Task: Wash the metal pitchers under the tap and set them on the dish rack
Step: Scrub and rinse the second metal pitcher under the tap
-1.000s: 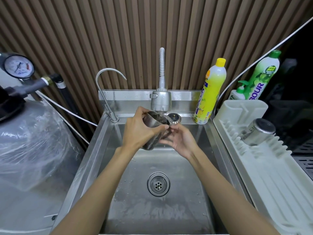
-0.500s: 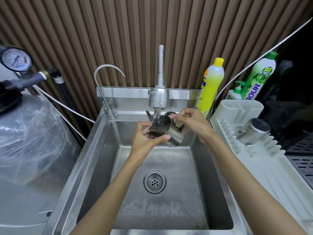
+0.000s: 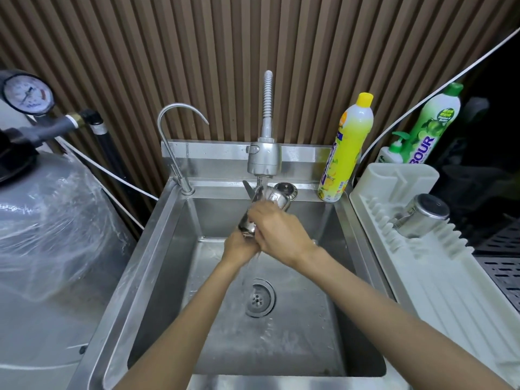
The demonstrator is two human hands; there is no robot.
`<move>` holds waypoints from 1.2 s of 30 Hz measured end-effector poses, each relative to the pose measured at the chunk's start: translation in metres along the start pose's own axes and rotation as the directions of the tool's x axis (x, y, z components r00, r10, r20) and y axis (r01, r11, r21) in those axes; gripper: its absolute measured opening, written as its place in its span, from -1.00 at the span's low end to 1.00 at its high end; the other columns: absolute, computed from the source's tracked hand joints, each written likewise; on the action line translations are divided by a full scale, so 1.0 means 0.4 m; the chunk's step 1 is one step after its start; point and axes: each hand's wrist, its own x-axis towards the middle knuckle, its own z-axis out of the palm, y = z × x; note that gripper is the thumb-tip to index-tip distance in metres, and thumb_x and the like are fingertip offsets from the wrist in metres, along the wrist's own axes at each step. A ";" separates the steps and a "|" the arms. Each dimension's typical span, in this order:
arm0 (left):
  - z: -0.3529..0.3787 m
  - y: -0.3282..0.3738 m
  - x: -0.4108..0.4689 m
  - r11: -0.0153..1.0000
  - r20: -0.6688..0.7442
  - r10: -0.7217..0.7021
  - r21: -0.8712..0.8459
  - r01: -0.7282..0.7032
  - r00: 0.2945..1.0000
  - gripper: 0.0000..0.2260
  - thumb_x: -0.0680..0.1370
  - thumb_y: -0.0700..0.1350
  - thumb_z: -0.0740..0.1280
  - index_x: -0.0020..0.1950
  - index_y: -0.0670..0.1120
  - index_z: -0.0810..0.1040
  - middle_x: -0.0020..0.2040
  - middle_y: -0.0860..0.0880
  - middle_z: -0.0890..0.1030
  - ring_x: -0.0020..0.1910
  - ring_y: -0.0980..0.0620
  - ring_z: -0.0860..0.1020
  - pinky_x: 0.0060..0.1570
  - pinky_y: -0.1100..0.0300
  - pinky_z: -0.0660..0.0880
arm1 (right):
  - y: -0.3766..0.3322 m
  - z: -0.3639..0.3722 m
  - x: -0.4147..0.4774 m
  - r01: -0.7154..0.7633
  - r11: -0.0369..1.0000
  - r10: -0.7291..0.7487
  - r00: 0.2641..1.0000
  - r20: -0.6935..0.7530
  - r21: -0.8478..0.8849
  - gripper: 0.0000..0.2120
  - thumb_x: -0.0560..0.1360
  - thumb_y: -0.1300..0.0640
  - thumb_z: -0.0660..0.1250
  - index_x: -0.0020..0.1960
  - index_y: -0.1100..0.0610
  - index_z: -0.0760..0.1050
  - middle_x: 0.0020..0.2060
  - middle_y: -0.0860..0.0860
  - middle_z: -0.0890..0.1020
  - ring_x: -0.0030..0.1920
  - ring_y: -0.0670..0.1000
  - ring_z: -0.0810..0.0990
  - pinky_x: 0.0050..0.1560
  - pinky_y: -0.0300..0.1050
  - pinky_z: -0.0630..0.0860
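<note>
A small metal pitcher (image 3: 267, 197) is tilted under the spray tap (image 3: 264, 159), and water runs onto it. My left hand (image 3: 239, 247) grips it from below. My right hand (image 3: 277, 230) wraps over its side from above and hides most of its body. Both hands are over the back of the steel sink (image 3: 174, 249). A second metal pitcher (image 3: 422, 213) lies on its side at the far end of the white dish rack (image 3: 439, 280) to the right of the sink.
A curved thin faucet (image 3: 176, 142) stands at the sink's back left. A yellow detergent bottle (image 3: 347, 147), a green bottle (image 3: 433, 122) and a small pump bottle (image 3: 392, 152) stand behind the rack. A plastic-wrapped tank (image 3: 47, 226) with a pressure gauge (image 3: 26, 94) is on the left. The drain (image 3: 259, 298) sits mid-sink.
The tap now runs water over the pitcher. My right hand has moved from the pitcher's rim down over its side, and my left hand has shifted underneath it.
</note>
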 end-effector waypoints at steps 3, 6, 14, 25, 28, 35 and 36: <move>-0.008 -0.018 -0.010 0.999 0.018 -0.035 0.027 0.034 0.999 -0.52 0.24 0.00 0.22 0.14 -0.10 0.46 0.03 -0.14 0.61 0.10 -0.15 0.54 0.12 -0.05 0.53 | -0.005 0.041 -0.022 0.091 0.994 -0.097 0.991 -0.088 -0.068 -0.73 0.10 0.33 0.49 -0.26 0.15 0.51 -0.19 0.06 0.64 -0.10 0.06 0.65 -0.26 -0.18 0.54; -0.009 -0.039 -0.012 0.998 0.040 -0.059 0.017 0.058 0.997 -0.61 0.41 -0.15 0.34 0.21 -0.12 0.38 -0.02 -0.06 0.55 0.12 -0.10 0.53 0.11 -0.01 0.53 | 0.000 0.067 -0.038 0.175 0.984 -0.178 0.979 -0.103 -0.038 -0.70 0.09 0.37 0.50 -0.24 0.17 0.52 -0.17 0.07 0.65 0.01 0.08 0.65 -0.02 -0.06 0.59; -0.002 -0.011 -0.002 0.991 0.148 0.000 -0.135 0.020 0.989 -0.60 0.41 -0.22 0.38 0.20 -0.06 0.37 0.03 -0.02 0.59 0.08 -0.02 0.55 0.03 -0.02 0.58 | 0.039 0.051 -0.046 -0.069 0.948 0.146 0.962 -0.232 0.311 -0.84 0.40 0.32 0.28 -0.05 0.21 0.55 0.03 0.10 0.65 0.19 0.07 0.57 0.06 -0.13 0.53; -0.025 0.072 -0.012 0.891 -0.127 0.391 -0.194 -0.409 0.912 -0.29 0.30 -0.18 0.54 0.37 -0.01 0.30 0.19 0.12 0.47 0.20 0.17 0.42 -0.01 0.63 0.31 | 0.092 -0.005 -0.022 0.028 -0.406 0.623 0.739 0.255 0.914 -0.65 0.50 0.47 0.12 -0.38 0.16 0.28 0.04 0.13 0.62 0.04 0.01 0.59 0.11 -0.11 0.50; -0.055 0.090 -0.006 0.840 -0.170 0.527 -0.042 -0.540 0.833 -0.28 0.29 -0.13 0.56 0.37 -0.04 0.30 0.24 0.10 0.46 0.23 0.17 0.38 0.04 0.61 0.24 | 0.091 0.007 0.000 0.106 -0.602 0.565 0.756 0.329 0.791 -0.62 0.50 0.46 0.08 -0.43 0.17 0.32 0.00 0.12 0.61 0.04 0.03 0.56 0.14 -0.08 0.49; -0.117 0.093 -0.017 0.773 -0.209 0.629 0.071 -0.630 0.748 -0.30 0.27 -0.18 0.57 0.33 -0.04 0.34 0.17 0.14 0.45 0.14 0.23 0.41 0.04 0.70 0.18 | 0.046 0.026 0.034 0.069 -0.695 0.471 0.796 0.381 0.716 -0.59 0.51 0.44 0.07 -0.44 0.17 0.42 -0.03 0.08 0.57 0.07 0.02 0.51 0.02 -0.11 0.54; -0.119 0.092 -0.019 0.763 -0.213 0.643 0.092 -0.640 0.735 -0.31 0.27 -0.17 0.57 0.34 -0.06 0.35 0.18 0.14 0.44 0.16 0.21 0.40 0.06 0.69 0.18 | 0.042 0.030 0.033 0.063 -0.697 0.467 0.796 0.386 0.714 -0.62 0.51 0.43 0.08 -0.42 0.17 0.42 -0.04 0.07 0.57 0.07 0.02 0.51 -0.03 -0.13 0.57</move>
